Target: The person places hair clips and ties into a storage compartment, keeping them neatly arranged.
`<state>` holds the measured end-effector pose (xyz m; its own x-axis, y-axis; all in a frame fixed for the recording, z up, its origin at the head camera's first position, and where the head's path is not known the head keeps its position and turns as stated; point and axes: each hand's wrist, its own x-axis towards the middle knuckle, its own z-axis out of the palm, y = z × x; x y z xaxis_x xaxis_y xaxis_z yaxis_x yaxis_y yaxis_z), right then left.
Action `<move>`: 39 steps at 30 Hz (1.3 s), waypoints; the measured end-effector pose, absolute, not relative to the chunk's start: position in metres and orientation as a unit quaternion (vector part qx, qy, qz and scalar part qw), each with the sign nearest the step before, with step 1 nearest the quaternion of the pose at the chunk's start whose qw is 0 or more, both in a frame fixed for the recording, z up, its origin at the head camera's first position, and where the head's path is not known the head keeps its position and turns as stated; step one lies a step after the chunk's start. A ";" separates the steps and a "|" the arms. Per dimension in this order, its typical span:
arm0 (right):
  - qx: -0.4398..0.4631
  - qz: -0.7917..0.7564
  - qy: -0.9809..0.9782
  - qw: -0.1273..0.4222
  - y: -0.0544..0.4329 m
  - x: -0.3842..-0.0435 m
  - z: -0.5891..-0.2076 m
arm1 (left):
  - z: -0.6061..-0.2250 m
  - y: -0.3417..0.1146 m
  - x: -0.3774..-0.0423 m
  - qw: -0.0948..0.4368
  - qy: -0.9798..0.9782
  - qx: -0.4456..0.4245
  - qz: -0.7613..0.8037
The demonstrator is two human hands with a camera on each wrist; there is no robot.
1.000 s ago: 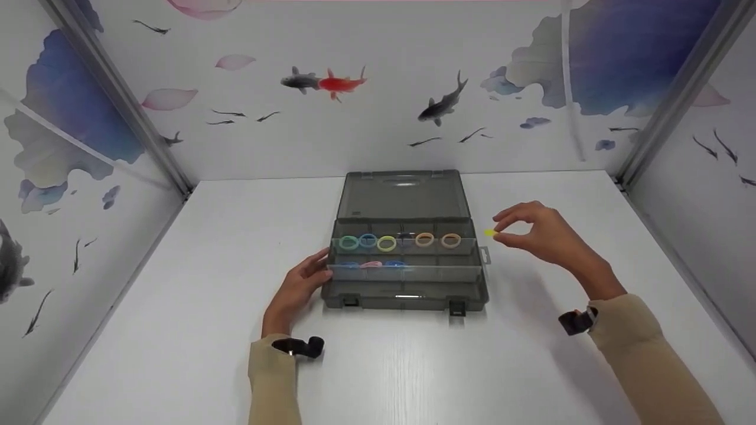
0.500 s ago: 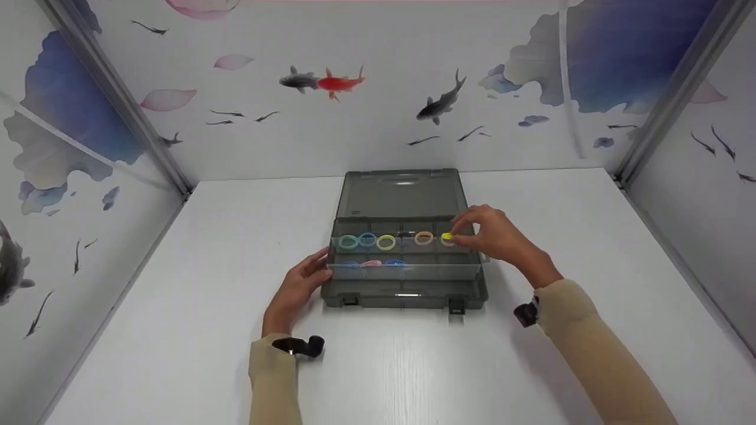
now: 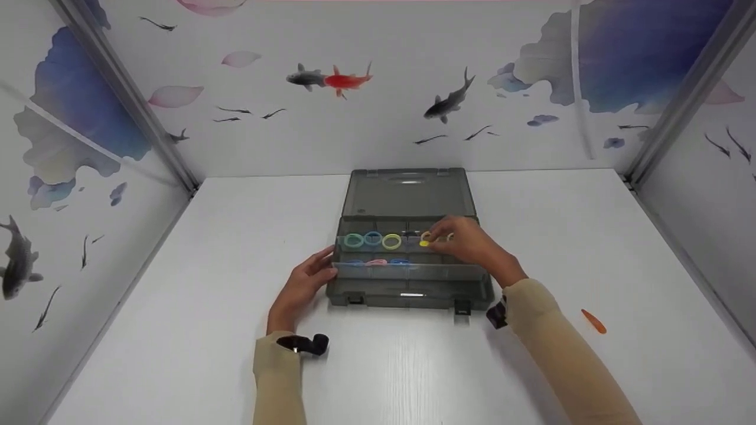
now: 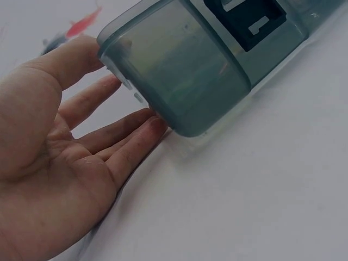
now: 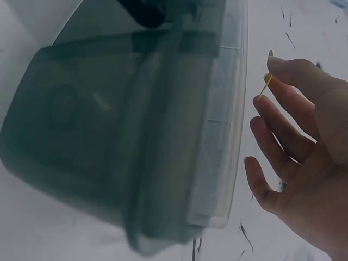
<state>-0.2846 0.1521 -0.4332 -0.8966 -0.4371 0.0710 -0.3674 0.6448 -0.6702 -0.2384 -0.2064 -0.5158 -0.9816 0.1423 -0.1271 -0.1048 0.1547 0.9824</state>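
Note:
A grey see-through compartment box (image 3: 387,300) lies on the table with its lid (image 3: 407,195) folded back. My right hand (image 3: 469,241) is over the box's back row, pinching a small yellow hair clip (image 5: 266,86) between thumb and fingertips. Ring-shaped hair ties stand in that row, among them a green one (image 3: 353,240) and a yellow one (image 3: 391,241); my hand partly covers the ones at right. In the middle row lie blue and pink clips (image 3: 376,262), small in view. My left hand (image 4: 70,147) touches the box's left side with nearly straight fingers.
An orange hair clip (image 3: 593,321) lies on the white table (image 3: 366,378), right of my right forearm. Walls printed with fish close off the back and both sides. The box's front latches (image 3: 462,307) hang at its near edge.
My right hand has moved left from beside the box to over its back row, carrying the yellow clip. The orange clip has come into sight. My left hand stays at the box.

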 end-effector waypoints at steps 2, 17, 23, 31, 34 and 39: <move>-0.224 -0.353 0.907 0.048 0.149 -0.286 -0.436 | -0.515 -0.206 -0.238 0.098 0.753 0.011 0.650; -0.211 -0.318 0.921 0.082 0.137 -0.289 -0.449 | -0.514 -0.207 -0.238 0.093 0.750 0.012 0.654; -0.187 -0.290 0.936 0.074 0.134 -0.291 -0.451 | -0.513 -0.206 -0.239 0.091 0.751 0.012 0.654; -0.165 -0.250 0.951 0.074 0.131 -0.290 -0.455 | -0.515 -0.204 -0.238 0.098 0.749 0.011 0.655; -0.166 -0.246 0.951 0.084 0.131 -0.289 -0.453 | -0.515 -0.204 -0.237 0.098 0.752 0.009 0.651; -0.178 -0.275 0.942 0.078 0.134 -0.286 -0.441 | -0.515 -0.206 -0.238 0.094 0.756 0.008 0.648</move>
<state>-0.2865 0.1335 -0.4415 -0.9247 -0.3776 -0.0485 -0.2923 0.7857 -0.5453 -0.2383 -0.2063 -0.5151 -0.9822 0.1343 -0.1317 -0.1097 0.1597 0.9811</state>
